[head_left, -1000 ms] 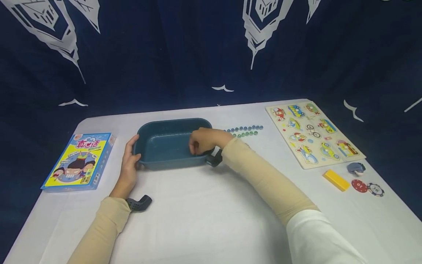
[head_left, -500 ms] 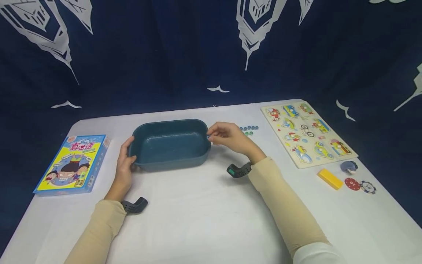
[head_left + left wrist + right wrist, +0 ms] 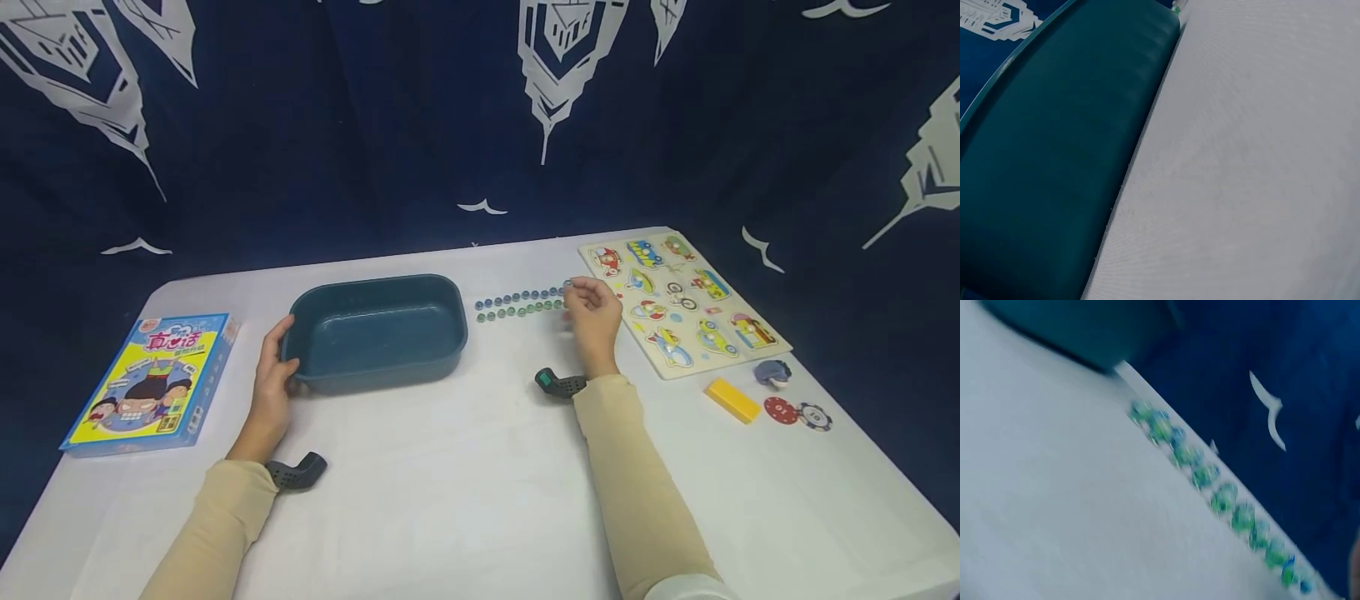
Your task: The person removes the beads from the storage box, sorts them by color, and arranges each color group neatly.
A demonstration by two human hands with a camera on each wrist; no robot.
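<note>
A dark teal plastic basin stands left of the table's middle; the left wrist view shows its long wall close up. My left hand rests against the basin's left end, fingers extended along the outer wall and thumb at the front corner. Right of the basin lie two rows of glass marbles, a blue row behind and a green row in front. At their right end my right hand pinches a small blue marble between thumb and fingertips. The right wrist view shows the green marbles blurred.
A colourful card-game box lies at the left. On the right are a wooden picture puzzle board, a yellow block, a small grey-blue object, a red chip and a black-and-white chip. A dark blue curtain hangs behind.
My right hand has come out of the basin with a blue marble and moved right to the end of the marble rows. My left hand has stayed at the basin. The view has shifted slightly.
</note>
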